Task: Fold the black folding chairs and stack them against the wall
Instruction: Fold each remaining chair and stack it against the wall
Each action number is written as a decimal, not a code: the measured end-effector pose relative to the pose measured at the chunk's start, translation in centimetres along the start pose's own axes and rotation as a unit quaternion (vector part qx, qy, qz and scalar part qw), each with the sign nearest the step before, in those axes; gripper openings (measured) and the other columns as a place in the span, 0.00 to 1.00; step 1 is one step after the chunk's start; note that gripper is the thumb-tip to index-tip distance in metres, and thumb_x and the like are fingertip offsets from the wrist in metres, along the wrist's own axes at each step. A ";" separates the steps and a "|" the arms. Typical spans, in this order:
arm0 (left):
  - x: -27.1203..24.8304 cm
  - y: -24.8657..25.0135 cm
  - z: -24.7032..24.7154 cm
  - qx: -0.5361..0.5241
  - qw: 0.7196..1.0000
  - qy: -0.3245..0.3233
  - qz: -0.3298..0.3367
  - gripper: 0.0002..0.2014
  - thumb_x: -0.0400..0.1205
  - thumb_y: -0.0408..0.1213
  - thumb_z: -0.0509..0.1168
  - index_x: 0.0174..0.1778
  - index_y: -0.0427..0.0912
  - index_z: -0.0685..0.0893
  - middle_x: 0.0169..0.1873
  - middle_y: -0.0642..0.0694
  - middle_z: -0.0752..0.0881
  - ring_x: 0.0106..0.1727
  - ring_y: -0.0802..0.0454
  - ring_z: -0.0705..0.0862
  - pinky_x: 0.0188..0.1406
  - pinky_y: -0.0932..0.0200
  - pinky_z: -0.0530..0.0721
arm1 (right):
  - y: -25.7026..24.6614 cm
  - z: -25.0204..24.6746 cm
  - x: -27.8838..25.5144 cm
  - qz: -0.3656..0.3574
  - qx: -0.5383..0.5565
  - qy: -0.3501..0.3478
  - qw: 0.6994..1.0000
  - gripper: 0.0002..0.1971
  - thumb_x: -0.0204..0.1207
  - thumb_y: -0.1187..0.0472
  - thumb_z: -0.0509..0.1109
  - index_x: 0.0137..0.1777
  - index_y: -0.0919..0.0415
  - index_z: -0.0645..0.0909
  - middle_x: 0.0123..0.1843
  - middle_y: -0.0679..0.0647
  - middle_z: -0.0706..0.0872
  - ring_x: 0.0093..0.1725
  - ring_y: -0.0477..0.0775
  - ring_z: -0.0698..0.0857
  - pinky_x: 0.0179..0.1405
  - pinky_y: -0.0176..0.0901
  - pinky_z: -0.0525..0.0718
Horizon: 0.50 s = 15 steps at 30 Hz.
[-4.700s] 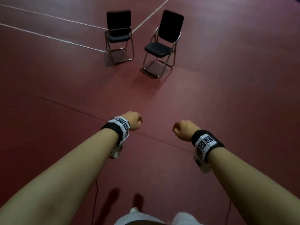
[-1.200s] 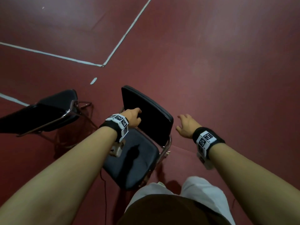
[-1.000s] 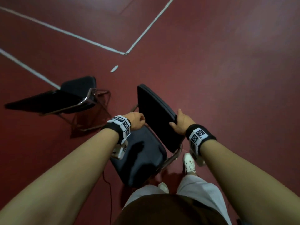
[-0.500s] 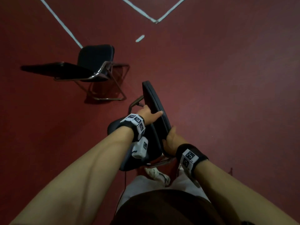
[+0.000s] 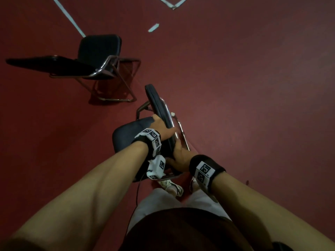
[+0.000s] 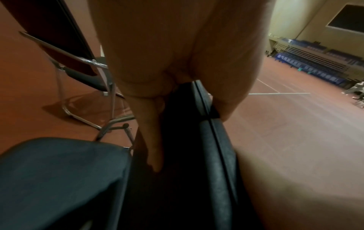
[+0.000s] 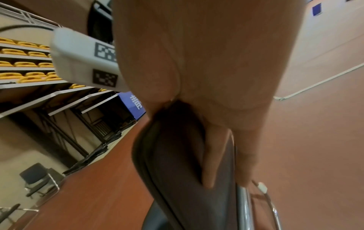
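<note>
The near black folding chair stands unfolded at my feet, its backrest [image 5: 157, 105] seen edge-on and its seat [image 5: 127, 136] to the left. My left hand [image 5: 163, 129] grips the backrest's top edge, fingers [image 6: 155, 140] on the padded front, thumb over the back. My right hand [image 5: 178, 153] holds the backrest's near corner, its fingers [image 7: 212, 155] lying along the back beside the chrome frame [image 7: 244, 207]. A second black folding chair [image 5: 97, 57] stands unfolded to the upper left, untouched.
Dark red court floor with white lines [image 5: 68, 16] stretches all around. My feet in white shoes [image 5: 171, 186] are just behind the near chair. Tiered bleachers [image 7: 29, 65] and another chair [image 7: 37, 174] are far off by a wall.
I walked up to the chairs. My left hand took the near chair's backrest first, then my right hand closed on its corner. The backrest now shows more edge-on, with its rear frame visible.
</note>
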<state>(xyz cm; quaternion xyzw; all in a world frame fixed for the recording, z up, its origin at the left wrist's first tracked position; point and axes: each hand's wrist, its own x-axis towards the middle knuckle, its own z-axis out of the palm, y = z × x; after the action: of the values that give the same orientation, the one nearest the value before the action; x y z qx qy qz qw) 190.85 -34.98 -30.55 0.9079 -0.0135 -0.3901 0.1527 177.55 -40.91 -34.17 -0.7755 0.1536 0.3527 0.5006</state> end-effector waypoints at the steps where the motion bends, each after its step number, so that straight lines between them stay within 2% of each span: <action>1: -0.1 -0.6 -0.3 0.001 1.000 0.002 0.005 0.40 0.78 0.48 0.72 0.75 0.34 0.57 0.40 0.49 0.81 0.35 0.53 0.81 0.34 0.57 0.80 | 0.1 0.3 0.1 -0.023 0.005 -0.016 1.000 0.57 0.81 0.39 0.69 0.87 0.62 0.27 0.75 0.67 0.79 0.69 0.66 0.84 0.69 0.59 0.80; 2: -0.2 -0.8 -0.5 -0.001 1.000 0.003 0.015 0.40 0.79 0.48 0.72 0.76 0.33 0.56 0.39 0.50 0.80 0.35 0.54 0.81 0.34 0.58 0.80 | 0.4 0.3 0.1 -0.043 0.017 -0.026 0.999 0.61 0.77 0.32 0.68 0.86 0.56 0.25 0.78 0.64 0.78 0.71 0.64 0.83 0.71 0.59 0.80; 4: -0.3 -2.2 -1.4 -0.006 1.000 0.002 0.015 0.41 0.80 0.46 0.72 0.78 0.32 0.54 0.44 0.48 0.83 0.40 0.50 0.83 0.39 0.57 0.81 | 1.1 1.8 1.6 -0.060 0.054 -0.045 0.996 0.66 0.65 0.17 0.64 0.84 0.44 0.20 0.82 0.61 0.74 0.75 0.60 0.80 0.75 0.63 0.77; 6: 0.0 -3.4 -2.4 -0.003 1.000 -0.010 0.013 0.41 0.81 0.46 0.72 0.77 0.33 0.53 0.50 0.44 0.85 0.46 0.46 0.85 0.46 0.51 0.86 | 1.2 2.5 2.4 -0.064 0.047 -0.059 0.995 0.67 0.61 0.14 0.62 0.81 0.39 0.16 0.81 0.62 0.75 0.76 0.59 0.79 0.76 0.63 0.76; 9: 0.2 -5.5 -3.8 -0.007 1.000 -0.024 0.000 0.40 0.79 0.48 0.73 0.76 0.36 0.54 0.46 0.47 0.86 0.47 0.43 0.90 0.49 0.45 0.91 | -0.5 2.4 1.7 -0.065 0.000 -0.115 0.991 0.63 0.72 0.24 0.66 0.81 0.44 0.15 0.81 0.67 0.75 0.76 0.63 0.79 0.77 0.57 0.75; 11: 0.0 -7.0 -4.5 -0.007 1.000 -0.022 -0.002 0.37 0.80 0.47 0.73 0.72 0.38 0.56 0.45 0.50 0.84 0.48 0.45 0.90 0.49 0.48 0.90 | -0.8 2.5 1.8 -0.056 -0.023 -0.146 0.987 0.61 0.76 0.29 0.67 0.82 0.43 0.17 0.81 0.68 0.73 0.77 0.64 0.77 0.78 0.54 0.73; 13: -0.2 -9.4 -5.7 -0.008 1.000 -0.011 -0.018 0.34 0.80 0.46 0.73 0.71 0.40 0.58 0.49 0.51 0.82 0.48 0.49 0.87 0.47 0.54 0.87 | -1.2 3.6 2.8 -0.065 -0.039 -0.174 0.982 0.60 0.76 0.31 0.69 0.82 0.39 0.18 0.82 0.66 0.72 0.79 0.64 0.76 0.80 0.56 0.72; 15: -0.4 -11.8 -7.0 -0.007 0.999 -0.011 -0.035 0.40 0.80 0.48 0.73 0.79 0.39 0.55 0.58 0.46 0.81 0.56 0.47 0.84 0.54 0.57 0.80 | -1.1 4.9 3.9 -0.072 -0.063 -0.176 0.980 0.55 0.79 0.37 0.70 0.84 0.35 0.24 0.82 0.63 0.73 0.79 0.63 0.76 0.80 0.56 0.71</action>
<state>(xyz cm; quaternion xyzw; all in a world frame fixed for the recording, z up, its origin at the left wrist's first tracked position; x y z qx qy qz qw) 194.47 -21.77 -29.13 0.9025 0.0191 -0.4049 0.1454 178.97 -35.63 -37.38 -0.7402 -0.0157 0.4559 0.4940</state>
